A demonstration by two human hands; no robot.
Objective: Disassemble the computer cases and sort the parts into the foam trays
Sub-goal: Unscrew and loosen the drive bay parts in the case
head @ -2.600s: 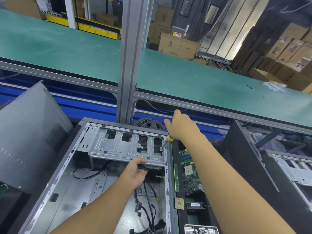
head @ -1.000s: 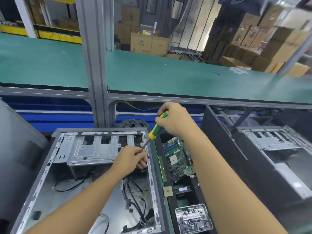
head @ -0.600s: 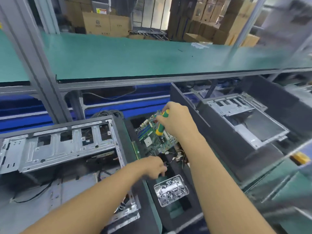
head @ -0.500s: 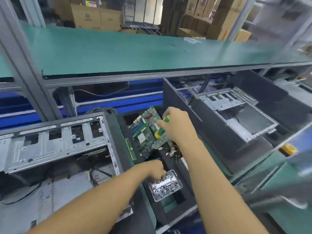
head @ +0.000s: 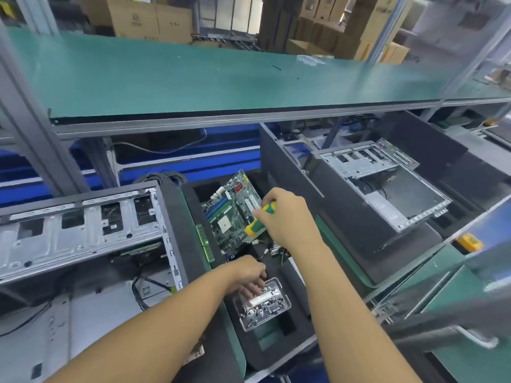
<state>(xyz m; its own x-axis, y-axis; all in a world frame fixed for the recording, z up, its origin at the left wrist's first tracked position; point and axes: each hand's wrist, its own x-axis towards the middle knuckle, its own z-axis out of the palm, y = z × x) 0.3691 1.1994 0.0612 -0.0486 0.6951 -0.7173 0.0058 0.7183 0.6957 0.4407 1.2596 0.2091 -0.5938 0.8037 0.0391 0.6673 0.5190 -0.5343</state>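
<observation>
An open grey computer case (head: 83, 233) lies at the left, its drive cage facing up. Beside it is a black foam tray (head: 297, 319) holding a green motherboard (head: 232, 208), a RAM stick (head: 206, 243) and a clear plastic box of screws (head: 262, 304). My left hand (head: 249, 275) hovers over the far edge of the screw box, fingers pointing down into it; I see nothing held in them. My right hand (head: 287, 217) grips a green-and-yellow screwdriver (head: 261, 219) above the motherboard.
A second open case (head: 384, 189) lies at the right on a black panel. A green-topped shelf (head: 221, 78) runs across above the bench, carried by aluminium posts (head: 36, 128). Cardboard boxes are stacked behind. A yellow device (head: 468, 241) sits at the right edge.
My left hand has left the drive cage and moved right to the screw box. My right hand has carried the screwdriver from the case edge to above the motherboard. The view has swung right.
</observation>
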